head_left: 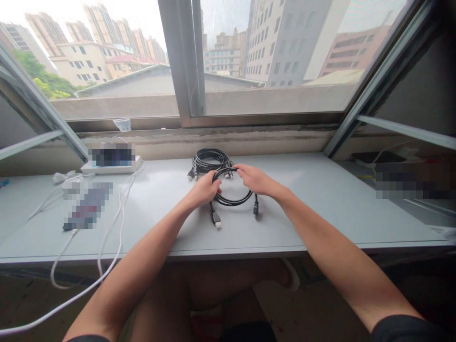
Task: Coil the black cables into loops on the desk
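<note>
Both hands were on the coiled black cable (233,198) above the desk (320,209): left hand (205,189) gripped its left side, right hand (253,179) pinched the top. Second black coil (208,160) lay just behind.

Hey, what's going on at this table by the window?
A person sits at a grey table and grips a coiled black cable with both hands. The left hand is on the loop's left side and the right hand on its upper right. The loop's two plugs stick out on the near side, toward the person. A second black coil lies just behind, nearer the window. White cords and a white box lie off to the left.
</note>
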Available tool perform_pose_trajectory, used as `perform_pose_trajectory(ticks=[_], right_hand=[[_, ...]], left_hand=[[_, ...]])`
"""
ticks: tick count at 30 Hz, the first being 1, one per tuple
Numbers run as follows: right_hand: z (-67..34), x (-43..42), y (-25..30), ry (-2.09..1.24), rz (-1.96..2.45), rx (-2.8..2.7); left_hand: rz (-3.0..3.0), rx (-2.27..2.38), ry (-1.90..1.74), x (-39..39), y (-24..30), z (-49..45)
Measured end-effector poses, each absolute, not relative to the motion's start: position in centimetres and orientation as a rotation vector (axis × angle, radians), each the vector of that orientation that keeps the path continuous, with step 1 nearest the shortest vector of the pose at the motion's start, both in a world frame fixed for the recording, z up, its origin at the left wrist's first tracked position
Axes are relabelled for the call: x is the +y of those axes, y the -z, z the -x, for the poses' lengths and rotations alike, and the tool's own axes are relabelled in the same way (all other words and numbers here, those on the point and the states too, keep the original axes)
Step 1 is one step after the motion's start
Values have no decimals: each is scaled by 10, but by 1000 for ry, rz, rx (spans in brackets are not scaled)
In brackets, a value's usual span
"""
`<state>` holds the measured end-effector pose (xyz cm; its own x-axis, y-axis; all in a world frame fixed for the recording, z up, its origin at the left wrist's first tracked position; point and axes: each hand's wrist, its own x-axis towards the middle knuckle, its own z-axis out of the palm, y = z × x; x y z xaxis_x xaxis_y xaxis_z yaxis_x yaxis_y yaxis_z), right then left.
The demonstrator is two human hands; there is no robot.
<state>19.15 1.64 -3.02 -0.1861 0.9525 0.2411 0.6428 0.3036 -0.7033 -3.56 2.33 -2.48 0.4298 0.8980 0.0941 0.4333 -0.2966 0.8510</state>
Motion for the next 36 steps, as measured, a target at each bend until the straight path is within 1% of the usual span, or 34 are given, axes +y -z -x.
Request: perform_pose_trajectory(ticks=[4,7,11,16,21,25,29,32,36], right_hand=[[-232,23,26,-921,1518,-1732],[-270,27,29,-941,1544,-1604],[-311,37,41,-832,1715,-1427],[-333,57,54,-497,1799,-1207],[-333,61,58,-296,1787,-1399],[-325,57,54,-222,1876,-1511],[-314,52,49,-126,1833,-1566],[-307,47,46,-116,1809,-1668],[-301,45,49,-247,1760,-1898]], left_hand=[[-2000,1067,-778,21,21,38],[-2086,1085,-791,22,18,41],[-2202,1129,-805,22,13,44],[-2251,1124,-764,17,10,43],[-2297,1129,-731,16,10,43],[-2308,1112,-721,15,10,43],[-2266,1093,-735,15,10,43],[-2026,1045,-753,17,7,43],[-1482,822,-832,16,-8,46]])
